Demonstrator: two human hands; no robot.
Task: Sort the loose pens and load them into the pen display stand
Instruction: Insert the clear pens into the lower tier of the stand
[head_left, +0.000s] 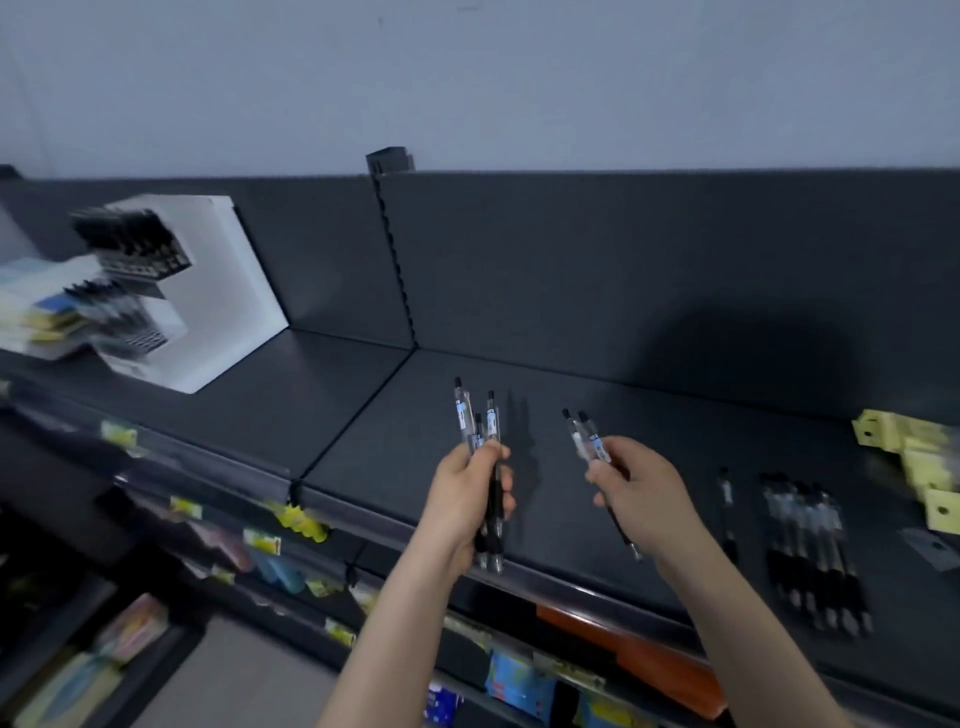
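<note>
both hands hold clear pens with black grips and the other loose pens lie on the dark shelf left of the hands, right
Wrong side. In the head view the left hand and right hand do hold clear pens with black grips, but the other loose pens lie on the dark grey shelf right of the hands, not left.

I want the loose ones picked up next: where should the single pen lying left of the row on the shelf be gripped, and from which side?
Pinch the single pen across its mid-barrel from above, probably with the right hand: it lies flat on the shelf, apart from the row of pens, so there is room on both sides.
</note>
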